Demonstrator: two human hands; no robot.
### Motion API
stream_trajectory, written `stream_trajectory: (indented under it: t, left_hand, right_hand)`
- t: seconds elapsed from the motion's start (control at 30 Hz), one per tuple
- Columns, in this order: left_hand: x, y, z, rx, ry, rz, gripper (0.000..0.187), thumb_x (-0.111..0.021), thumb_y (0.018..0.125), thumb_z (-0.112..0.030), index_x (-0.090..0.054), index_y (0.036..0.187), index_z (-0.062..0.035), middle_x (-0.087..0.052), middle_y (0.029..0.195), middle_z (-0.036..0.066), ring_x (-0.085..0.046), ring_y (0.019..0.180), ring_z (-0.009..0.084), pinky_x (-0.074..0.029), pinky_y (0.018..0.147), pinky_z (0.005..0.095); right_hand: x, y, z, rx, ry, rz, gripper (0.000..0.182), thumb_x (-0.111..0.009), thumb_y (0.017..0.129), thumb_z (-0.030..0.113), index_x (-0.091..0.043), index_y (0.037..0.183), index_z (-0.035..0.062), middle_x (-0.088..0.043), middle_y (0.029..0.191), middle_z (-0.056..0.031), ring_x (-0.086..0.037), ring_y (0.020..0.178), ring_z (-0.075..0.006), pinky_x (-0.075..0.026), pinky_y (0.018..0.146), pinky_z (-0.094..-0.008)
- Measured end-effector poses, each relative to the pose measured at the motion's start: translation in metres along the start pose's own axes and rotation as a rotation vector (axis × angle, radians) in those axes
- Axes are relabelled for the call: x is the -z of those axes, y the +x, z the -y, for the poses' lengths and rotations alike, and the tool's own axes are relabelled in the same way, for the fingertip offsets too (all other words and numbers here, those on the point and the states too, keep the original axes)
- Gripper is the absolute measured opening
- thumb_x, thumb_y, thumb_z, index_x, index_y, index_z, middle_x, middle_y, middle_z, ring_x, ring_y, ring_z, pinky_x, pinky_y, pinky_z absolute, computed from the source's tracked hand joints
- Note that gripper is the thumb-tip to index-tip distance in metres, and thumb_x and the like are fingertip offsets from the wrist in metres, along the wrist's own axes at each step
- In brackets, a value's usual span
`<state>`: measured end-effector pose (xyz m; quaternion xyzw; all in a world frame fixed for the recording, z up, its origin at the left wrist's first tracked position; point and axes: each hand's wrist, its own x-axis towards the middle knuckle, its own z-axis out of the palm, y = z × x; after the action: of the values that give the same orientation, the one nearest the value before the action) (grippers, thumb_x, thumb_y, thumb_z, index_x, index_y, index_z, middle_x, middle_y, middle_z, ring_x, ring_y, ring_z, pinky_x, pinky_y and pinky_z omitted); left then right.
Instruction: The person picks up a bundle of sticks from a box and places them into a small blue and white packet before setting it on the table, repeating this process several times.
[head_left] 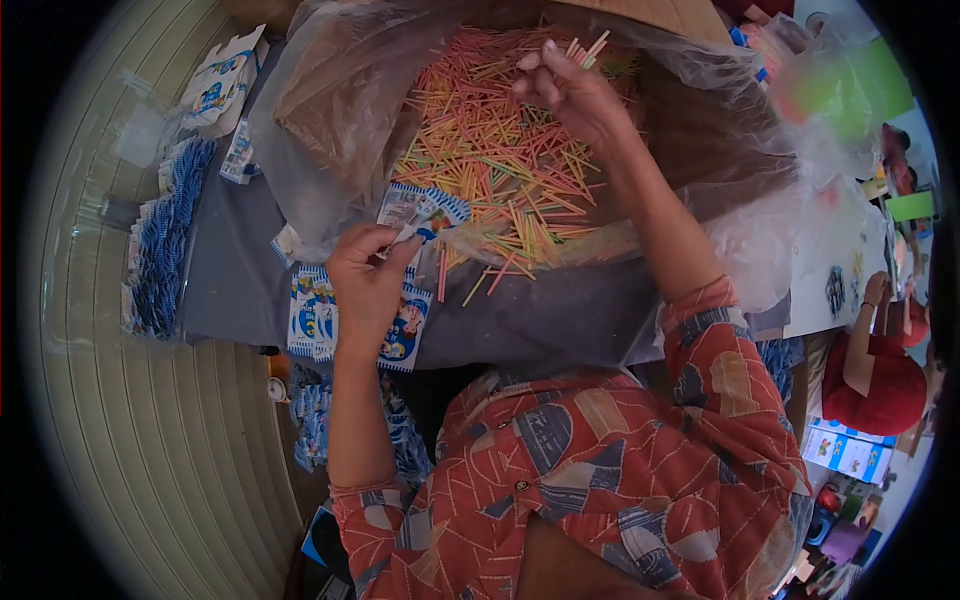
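Observation:
My left hand point(368, 268) pinches a small blue-and-white plastic packet point(430, 213) by its edge, at the near side of an open box. Raised over the box, my right hand point(572, 92) has its fingers closed on several thin pastel sticks point(590, 50), whose ends poke out beyond the fingers. Below it lies a large heap of pink, yellow and green sticks point(500, 140). More printed packets point(402, 330) lie flat on the grey cloth under my left wrist.
Clear plastic sheeting point(330, 130) lines the cardboard box point(660, 15). A long stack of blue packets point(168, 240) stands at the left, near a printed carton point(222, 85). At far right sits a person in a red shirt point(880, 390).

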<state>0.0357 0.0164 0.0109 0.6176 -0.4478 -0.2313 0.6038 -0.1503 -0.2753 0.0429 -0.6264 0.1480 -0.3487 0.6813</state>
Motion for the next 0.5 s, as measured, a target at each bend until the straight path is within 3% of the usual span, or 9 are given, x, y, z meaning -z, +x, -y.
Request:
stream_trajectory:
  t: [0.07, 0.1, 0.17, 0.2, 0.27, 0.3, 0.43, 0.5]
  left_hand:
    - [-0.014, -0.004, -0.009, 0.008, -0.089, -0.047, 0.014, -0.075, 0.075, 0.004, -0.070, 0.088, 0.0024, -0.063, 0.085, 0.005, -0.058, 0.074, 0.0106, -0.047, 0.066, 0.0236]
    - [-0.023, -0.007, -0.013, 0.015, -0.185, -0.092, 0.013, -0.075, 0.076, 0.005, -0.070, 0.088, 0.0035, -0.062, 0.084, 0.003, -0.057, 0.074, 0.0070, -0.046, 0.065, 0.0211]
    - [-0.036, -0.010, -0.009, 0.028, -0.147, -0.099, 0.012, -0.073, 0.078, 0.005, -0.070, 0.089, 0.0031, -0.063, 0.085, 0.002, -0.057, 0.071, 0.0061, -0.046, 0.062, 0.0208]
    - [-0.042, -0.012, -0.008, 0.036, -0.118, -0.092, 0.011, -0.072, 0.080, 0.005, -0.071, 0.090, 0.0028, -0.065, 0.087, 0.001, -0.057, 0.069, 0.0053, -0.045, 0.059, 0.0205]
    - [-0.053, -0.017, -0.010, 0.066, -0.209, -0.096, 0.012, -0.072, 0.080, 0.005, -0.070, 0.091, 0.0032, -0.065, 0.087, 0.002, -0.056, 0.068, 0.0052, -0.046, 0.058, 0.0204]
    - [-0.057, -0.018, -0.010, 0.086, -0.309, -0.092, 0.013, -0.072, 0.080, 0.005, -0.070, 0.093, 0.0035, -0.064, 0.087, 0.003, -0.056, 0.067, 0.0051, -0.046, 0.057, 0.0203]
    - [-0.064, -0.025, -0.007, -0.010, -0.393, -0.123, 0.016, -0.072, 0.081, 0.006, -0.069, 0.096, 0.0045, -0.064, 0.090, 0.005, -0.058, 0.068, 0.0069, -0.050, 0.058, 0.0207]
    - [-0.065, -0.027, -0.008, -0.028, -0.336, -0.098, 0.020, -0.072, 0.079, 0.007, -0.067, 0.098, 0.0058, -0.062, 0.098, 0.009, -0.060, 0.079, 0.0100, -0.051, 0.069, 0.0210]
  right_hand:
    - [-0.032, -0.019, 0.013, -0.072, 0.401, 0.095, 0.046, -0.045, 0.101, 0.044, -0.066, 0.093, 0.0037, -0.055, 0.058, -0.0003, -0.066, 0.084, -0.0195, -0.047, 0.086, -0.0354]
    - [-0.045, -0.025, 0.017, -0.077, 0.408, 0.104, 0.046, -0.045, 0.101, 0.044, -0.066, 0.093, 0.0037, -0.055, 0.058, -0.0003, -0.066, 0.084, -0.0195, -0.047, 0.086, -0.0354]
    - [-0.070, -0.036, 0.023, -0.012, 0.590, 0.310, 0.049, -0.037, 0.103, 0.044, -0.065, 0.103, 0.0043, -0.057, 0.062, -0.0041, -0.064, 0.096, -0.0222, -0.044, 0.099, -0.0412]
    - [-0.083, -0.042, 0.029, -0.020, 0.600, 0.316, 0.049, -0.037, 0.103, 0.044, -0.065, 0.103, 0.0043, -0.057, 0.062, -0.0041, -0.064, 0.096, -0.0222, -0.044, 0.099, -0.0412]
    - [-0.107, -0.055, 0.040, 0.097, 0.143, 0.269, 0.056, -0.033, 0.102, 0.049, -0.065, 0.107, 0.0032, -0.065, 0.074, -0.0088, -0.063, 0.099, -0.0238, -0.044, 0.098, -0.0411]
    - [-0.116, -0.062, 0.041, -0.004, 0.086, 0.215, 0.069, -0.029, 0.100, 0.057, -0.068, 0.106, 0.0013, -0.068, 0.092, -0.0101, -0.060, 0.094, -0.0202, -0.047, 0.088, -0.0365]
    - [-0.124, -0.070, 0.034, -0.008, 0.030, 0.189, 0.069, -0.029, 0.100, 0.057, -0.068, 0.106, 0.0004, -0.067, 0.101, -0.0128, -0.060, 0.101, -0.0221, -0.046, 0.091, -0.0377]
    - [-0.118, -0.070, 0.024, -0.032, -0.182, 0.241, 0.070, -0.028, 0.100, 0.056, -0.068, 0.106, -0.0010, -0.066, 0.107, -0.0149, -0.058, 0.108, -0.0229, -0.044, 0.097, -0.0380]
